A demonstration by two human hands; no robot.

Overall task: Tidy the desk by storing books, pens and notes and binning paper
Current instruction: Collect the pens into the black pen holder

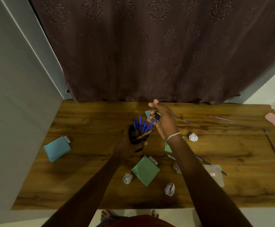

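The left grip (127,145) curls round the black cup (133,136) of blue pens (141,126) at mid-desk (84,185). The right grip (163,122) pinches a blue pen (155,119) just above the cup. Paper balls (127,178), green notes (145,171) and loose pens (272,144) lie around.

Only one view is given, taken by a wide-angle camera worn on the head. The desk (51,185) is looked down on steeply from its near edge, from so close that the lower frame is crossed by both forearms (87,185). The curtain (150,46) behind the desk is faced, and straight edges are bowed toward the frame's sides.
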